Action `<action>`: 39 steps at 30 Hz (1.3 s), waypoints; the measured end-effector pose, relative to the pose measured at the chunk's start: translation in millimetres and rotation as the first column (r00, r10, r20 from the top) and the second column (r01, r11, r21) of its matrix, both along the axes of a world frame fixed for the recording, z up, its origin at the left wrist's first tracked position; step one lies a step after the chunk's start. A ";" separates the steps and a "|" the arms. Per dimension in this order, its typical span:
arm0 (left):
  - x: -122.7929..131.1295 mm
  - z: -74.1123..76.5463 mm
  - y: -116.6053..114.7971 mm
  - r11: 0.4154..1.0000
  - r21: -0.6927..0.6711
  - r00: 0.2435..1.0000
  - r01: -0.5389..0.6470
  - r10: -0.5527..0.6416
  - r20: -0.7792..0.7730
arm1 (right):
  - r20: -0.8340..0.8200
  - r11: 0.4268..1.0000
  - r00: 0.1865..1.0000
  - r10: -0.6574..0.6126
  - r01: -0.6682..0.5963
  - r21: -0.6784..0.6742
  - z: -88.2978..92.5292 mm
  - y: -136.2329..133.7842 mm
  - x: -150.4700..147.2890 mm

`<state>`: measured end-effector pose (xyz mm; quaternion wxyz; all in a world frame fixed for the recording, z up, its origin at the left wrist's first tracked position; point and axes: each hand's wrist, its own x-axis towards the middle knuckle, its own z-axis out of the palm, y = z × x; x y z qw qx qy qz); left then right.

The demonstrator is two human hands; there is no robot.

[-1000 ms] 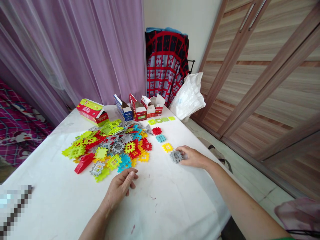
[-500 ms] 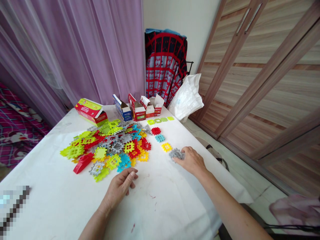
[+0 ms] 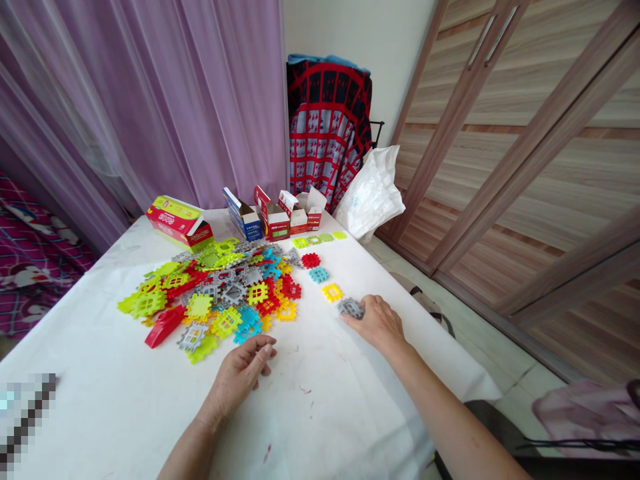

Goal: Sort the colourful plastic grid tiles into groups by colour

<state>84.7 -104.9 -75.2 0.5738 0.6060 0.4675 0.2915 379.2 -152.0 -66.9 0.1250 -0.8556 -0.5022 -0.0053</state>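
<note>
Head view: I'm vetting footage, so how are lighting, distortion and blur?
Head view: soft light, faint shading on the white cloth near the right arm; head view: apparent wide-angle stretch, slanting the wardrobe; head view: detail on the held grey tile slightly soft, pixelated patch lower left.

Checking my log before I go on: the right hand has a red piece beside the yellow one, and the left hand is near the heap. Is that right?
Not quite: the head view shows the right hand with a grey piece, not red. It is beside the yellow piece, and the left hand is near the heap.
</note>
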 end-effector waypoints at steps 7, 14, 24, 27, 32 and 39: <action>-0.8 -3.1 2.3 1.000 -0.003 1.000 0.003 -0.003 0.022 | -0.013 0.999 1.000 0.008 -0.008 -0.032 1.8 -2.4 -0.7; -0.5 1.4 -4.1 1.000 -0.007 0.997 -0.008 0.008 0.081 | 0.031 0.997 0.997 0.072 -0.073 0.030 -0.2 -12.0 1.9; -61.0 8.9 26.6 0.575 0.508 0.682 -0.642 0.730 0.035 | 0.068 0.725 0.824 0.562 -0.531 0.439 -7.9 18.3 -76.9; -73.6 3.4 30.8 0.633 0.666 0.584 -0.394 0.732 -0.350 | 0.067 0.646 0.773 0.631 -0.571 0.506 -16.0 32.9 -103.9; -70.9 0.3 26.1 0.737 0.646 0.441 -0.199 0.656 -0.613 | 0.086 0.560 0.713 0.695 -0.613 0.557 -30.8 36.8 -119.7; -77.2 4.0 27.3 0.776 0.611 0.441 -0.155 0.608 -0.661 | 0.081 0.535 0.714 0.695 -0.589 0.606 -38.7 34.1 -116.9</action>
